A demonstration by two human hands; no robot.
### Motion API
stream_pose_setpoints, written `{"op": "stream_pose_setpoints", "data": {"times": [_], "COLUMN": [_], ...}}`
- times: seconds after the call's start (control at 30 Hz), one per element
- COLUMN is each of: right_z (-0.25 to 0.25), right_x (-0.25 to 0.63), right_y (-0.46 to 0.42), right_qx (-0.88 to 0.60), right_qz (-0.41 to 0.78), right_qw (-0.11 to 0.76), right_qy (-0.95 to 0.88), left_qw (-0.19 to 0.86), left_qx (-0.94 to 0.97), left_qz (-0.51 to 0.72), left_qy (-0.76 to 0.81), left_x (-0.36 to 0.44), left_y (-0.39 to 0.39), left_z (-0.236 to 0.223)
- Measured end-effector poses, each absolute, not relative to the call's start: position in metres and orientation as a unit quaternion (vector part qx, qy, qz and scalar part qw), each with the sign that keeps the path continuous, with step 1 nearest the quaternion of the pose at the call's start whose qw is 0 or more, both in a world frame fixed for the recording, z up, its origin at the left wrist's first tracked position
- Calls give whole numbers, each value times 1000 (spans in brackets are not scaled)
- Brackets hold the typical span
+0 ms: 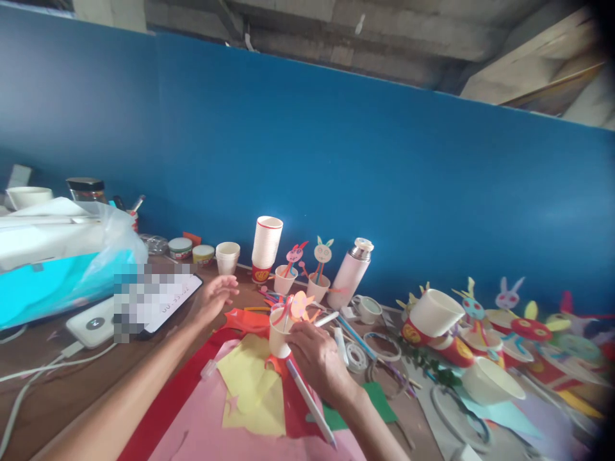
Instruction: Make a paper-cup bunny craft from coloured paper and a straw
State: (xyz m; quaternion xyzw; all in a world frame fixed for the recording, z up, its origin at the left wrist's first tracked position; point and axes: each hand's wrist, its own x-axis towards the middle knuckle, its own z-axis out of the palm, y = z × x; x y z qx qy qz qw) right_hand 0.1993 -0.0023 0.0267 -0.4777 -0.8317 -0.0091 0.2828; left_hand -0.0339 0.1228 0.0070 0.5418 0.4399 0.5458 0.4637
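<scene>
My right hand [319, 355] is closed on the right side of a small white paper cup [278, 338], its thumb hidden. An orange paper figure [302, 306] with a round head rises from the cup's rim. My left hand [218, 298] is raised over the table to the left, holding nothing, with its fingers apart and slightly bent. Below the cup lie yellow paper [252, 387], pink paper [206, 416] and red paper [166, 394]. A white marker [311, 402] rests across the sheets beside my right wrist. Orange paper scraps [247, 321] are just behind.
Two cups with paper rabbit figures [286, 280] stand behind, near a stack of cups [268, 242] and a pink thermos [350, 272]. Tape rolls [356, 357] and more decorated cups [473, 333] crowd the right. A phone [175, 301], power bank [91, 322] and cables occupy the left.
</scene>
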Motion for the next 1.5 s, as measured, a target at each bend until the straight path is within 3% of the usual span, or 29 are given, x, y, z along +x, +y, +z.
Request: {"op": "stream_pose_setpoints", "data": {"times": [0.2,0.87,1.5], "right_z": [28,35,19], "right_x": [199,202,213], "right_y": [-6,-5,11], "right_qx": [-484,-520,-554], "right_qz": [-19,-54,-15], "right_qw": [250,233,280], "right_qy": [-838,-820,-784], "left_qw": [423,446,452], "left_qx": [531,540,590], "left_qz": [577,572,528], "left_qy": [453,426,411], "left_x": [-38,-27,-9], "left_y": [123,116,89], "left_z": [23,30,51]}}
